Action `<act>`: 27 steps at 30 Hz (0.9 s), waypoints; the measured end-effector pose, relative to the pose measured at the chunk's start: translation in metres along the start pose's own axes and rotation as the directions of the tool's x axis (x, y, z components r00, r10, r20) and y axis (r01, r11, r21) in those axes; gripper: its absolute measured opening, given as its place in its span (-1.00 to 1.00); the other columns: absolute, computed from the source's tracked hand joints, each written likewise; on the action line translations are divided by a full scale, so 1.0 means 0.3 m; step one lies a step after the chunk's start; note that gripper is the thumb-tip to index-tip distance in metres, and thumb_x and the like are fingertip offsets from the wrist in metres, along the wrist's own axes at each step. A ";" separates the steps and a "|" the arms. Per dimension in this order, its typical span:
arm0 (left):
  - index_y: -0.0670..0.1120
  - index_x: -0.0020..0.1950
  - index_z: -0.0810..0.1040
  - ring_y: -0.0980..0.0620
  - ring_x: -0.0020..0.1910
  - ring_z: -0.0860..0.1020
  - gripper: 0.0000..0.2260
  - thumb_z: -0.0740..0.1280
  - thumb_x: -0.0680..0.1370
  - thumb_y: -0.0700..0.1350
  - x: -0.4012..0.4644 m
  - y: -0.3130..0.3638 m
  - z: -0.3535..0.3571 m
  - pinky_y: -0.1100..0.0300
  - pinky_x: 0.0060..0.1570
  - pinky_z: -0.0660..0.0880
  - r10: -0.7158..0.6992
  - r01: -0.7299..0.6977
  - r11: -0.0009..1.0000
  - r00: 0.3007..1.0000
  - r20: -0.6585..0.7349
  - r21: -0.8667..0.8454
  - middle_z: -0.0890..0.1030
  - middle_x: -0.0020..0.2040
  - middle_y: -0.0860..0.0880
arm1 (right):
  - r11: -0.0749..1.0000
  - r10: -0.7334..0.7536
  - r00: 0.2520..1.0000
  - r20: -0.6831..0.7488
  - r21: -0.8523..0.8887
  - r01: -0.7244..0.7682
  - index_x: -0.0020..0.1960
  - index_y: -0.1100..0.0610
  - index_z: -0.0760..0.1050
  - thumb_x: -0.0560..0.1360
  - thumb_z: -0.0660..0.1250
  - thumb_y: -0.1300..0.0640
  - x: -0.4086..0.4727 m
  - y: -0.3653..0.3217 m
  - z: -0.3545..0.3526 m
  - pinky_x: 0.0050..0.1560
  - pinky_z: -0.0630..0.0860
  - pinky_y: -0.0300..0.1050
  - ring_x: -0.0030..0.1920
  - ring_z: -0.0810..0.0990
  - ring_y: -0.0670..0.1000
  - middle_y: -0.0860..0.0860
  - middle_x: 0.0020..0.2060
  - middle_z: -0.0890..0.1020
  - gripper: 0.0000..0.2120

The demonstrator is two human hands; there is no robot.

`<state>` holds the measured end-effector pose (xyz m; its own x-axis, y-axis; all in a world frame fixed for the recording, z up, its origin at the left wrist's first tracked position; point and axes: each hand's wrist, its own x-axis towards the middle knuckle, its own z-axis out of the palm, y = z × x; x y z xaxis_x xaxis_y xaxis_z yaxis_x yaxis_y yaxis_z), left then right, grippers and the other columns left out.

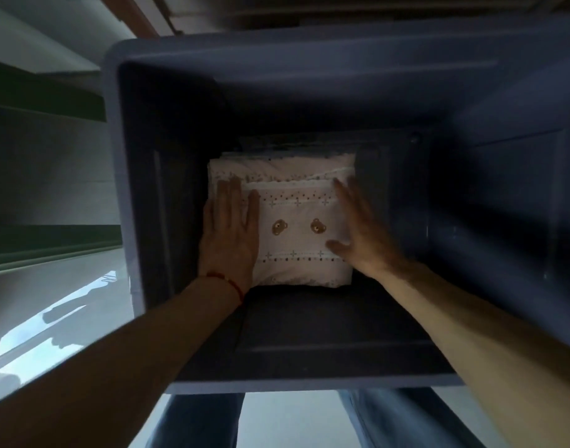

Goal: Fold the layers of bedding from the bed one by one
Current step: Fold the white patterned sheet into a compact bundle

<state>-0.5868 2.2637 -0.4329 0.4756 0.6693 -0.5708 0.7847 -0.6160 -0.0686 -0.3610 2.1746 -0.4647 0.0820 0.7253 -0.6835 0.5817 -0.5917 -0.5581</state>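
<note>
Folded bedding [296, 227] under 2 flat hands

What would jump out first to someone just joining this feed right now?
The pale folded bedding with two bear faces stands out, lying at the bottom of the deep dark storage bin. The left hand lies flat on its left edge with straight fingers, a red bracelet at the wrist. The right hand, fingers spread, is at its right edge, slightly blurred.
</note>
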 end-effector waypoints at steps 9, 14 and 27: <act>-0.15 0.46 -0.61 -0.44 0.52 -0.33 -0.05 0.12 0.64 0.26 0.196 -0.091 0.206 -0.30 0.38 -0.44 -0.021 -0.024 0.981 0.973 0.228 0.192 -0.52 0.45 -0.39 | 0.876 0.054 0.988 0.143 -0.482 0.021 0.52 -0.16 -0.59 0.30 0.64 -0.12 0.169 0.023 0.121 0.54 -0.21 0.37 0.46 -0.62 0.27 0.00 0.40 -0.70 0.44; -0.16 0.46 -0.61 -0.49 0.51 -0.30 0.03 0.19 0.59 0.30 0.212 -0.063 0.237 -0.37 0.44 -0.37 -0.070 0.013 0.965 0.975 0.209 0.262 -0.53 0.44 -0.39 | 0.879 0.086 0.983 0.161 -0.476 0.001 0.51 -0.17 -0.60 0.33 0.64 -0.07 0.191 0.022 0.142 0.56 -0.16 0.40 0.44 -0.63 0.29 -0.01 0.38 -0.72 0.42; -0.02 0.45 0.41 -0.19 0.49 0.28 -0.52 0.31 0.51 -0.16 -0.212 0.051 -0.769 -0.12 0.46 0.26 0.031 -0.039 0.943 0.999 -0.030 -0.331 0.27 0.54 -0.14 | 1.000 -0.006 0.983 -0.182 0.004 0.007 0.59 0.02 0.25 0.67 0.26 0.04 -0.465 -0.426 -0.437 0.48 0.22 -0.19 0.55 0.27 0.01 0.02 0.57 0.27 -0.48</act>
<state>-0.5131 2.3075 -0.2090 0.5113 0.6623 -0.5477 0.8529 -0.4696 0.2284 -0.3408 2.1951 -0.2364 0.2241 0.7808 -0.5832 0.5789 -0.5881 -0.5649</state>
